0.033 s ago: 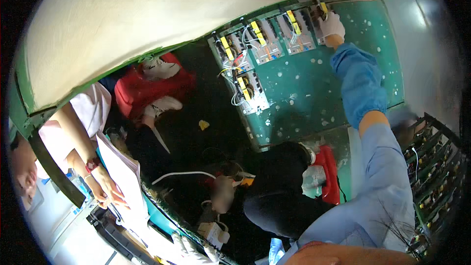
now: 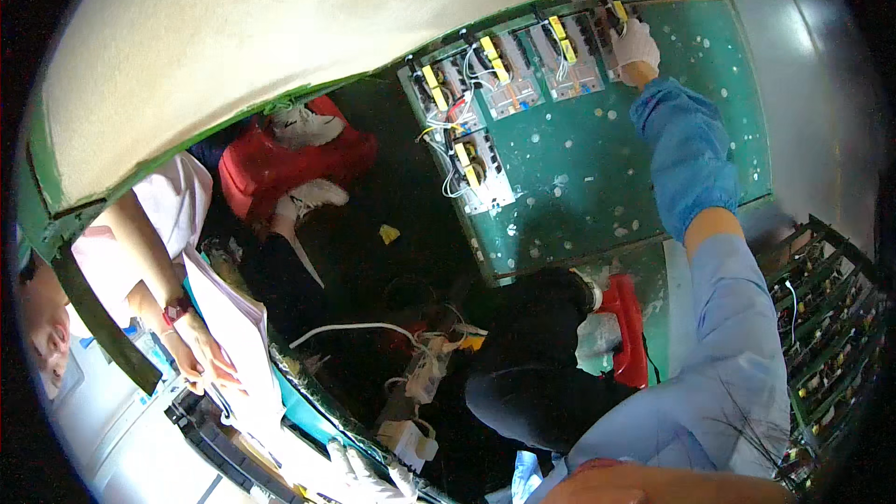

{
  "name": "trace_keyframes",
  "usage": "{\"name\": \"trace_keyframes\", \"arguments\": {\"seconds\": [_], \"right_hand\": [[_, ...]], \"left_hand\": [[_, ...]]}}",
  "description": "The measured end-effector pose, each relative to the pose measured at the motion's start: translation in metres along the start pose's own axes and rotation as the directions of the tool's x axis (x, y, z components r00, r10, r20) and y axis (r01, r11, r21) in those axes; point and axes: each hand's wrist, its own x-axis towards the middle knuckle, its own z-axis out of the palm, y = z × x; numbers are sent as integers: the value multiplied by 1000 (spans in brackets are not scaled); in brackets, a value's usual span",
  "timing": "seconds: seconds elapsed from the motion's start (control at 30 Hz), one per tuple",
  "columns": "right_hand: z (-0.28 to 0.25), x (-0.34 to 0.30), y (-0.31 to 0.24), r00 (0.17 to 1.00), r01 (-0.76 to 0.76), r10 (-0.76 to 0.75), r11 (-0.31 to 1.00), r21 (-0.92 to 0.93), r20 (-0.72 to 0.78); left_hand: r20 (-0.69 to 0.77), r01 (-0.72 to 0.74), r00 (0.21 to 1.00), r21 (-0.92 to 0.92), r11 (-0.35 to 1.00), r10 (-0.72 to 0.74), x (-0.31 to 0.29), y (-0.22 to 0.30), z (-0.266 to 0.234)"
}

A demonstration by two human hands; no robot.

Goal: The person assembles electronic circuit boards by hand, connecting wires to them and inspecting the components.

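Note:
My right hand [image 2: 637, 49], in a whitish glove with a blue oversleeve above the wrist, reaches to the far edge of a green board [image 2: 579, 168]. Its fingers are curled at a circuit board [image 2: 613, 59] with a yellow-wrapped part [image 2: 620, 11]; the fingertips are partly hidden. Beside it, further left, lie another circuit board [image 2: 576, 81] and a third [image 2: 518, 98], each carrying yellow parts and white wires. One more circuit board [image 2: 483, 182] sits below the row's left end. My left hand does not show.
A pale panel [image 2: 280, 28] overhangs the far side. Red stools, one a near red stool [image 2: 627, 331], stand below. A power strip [image 2: 427, 369] with a white cable lies on the dark floor. At left, another person's hands [image 2: 201, 355] rest near a white sheet. A dark rack [image 2: 831, 336] stands right.

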Motion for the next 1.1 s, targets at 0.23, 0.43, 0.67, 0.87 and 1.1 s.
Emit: {"name": "trace_keyframes", "arguments": {"seconds": [0.23,0.43,0.67,0.87,1.1], "right_hand": [[-2,3,3,999,33,-32,999,-15,34],[-4,7,7,992,53,-47,997,-49,119],[-6,-6,26,980,101,-103,995,23,168],[3,-134,78,970,185,-95,888,422,-224],[-36,-374,75,804,-494,-84,457,740,589]], "left_hand": [[2,-7,1000,53,999,6,0,0,-4],[9,18,1000,8,1000,-18,-1,-2,-3],[39,16,999,56,998,-18,2,0,-8],[7,49,999,-136,989,-49,7,4,-9],[-3,49,999,-167,985,-50,22,2,-35]]}}
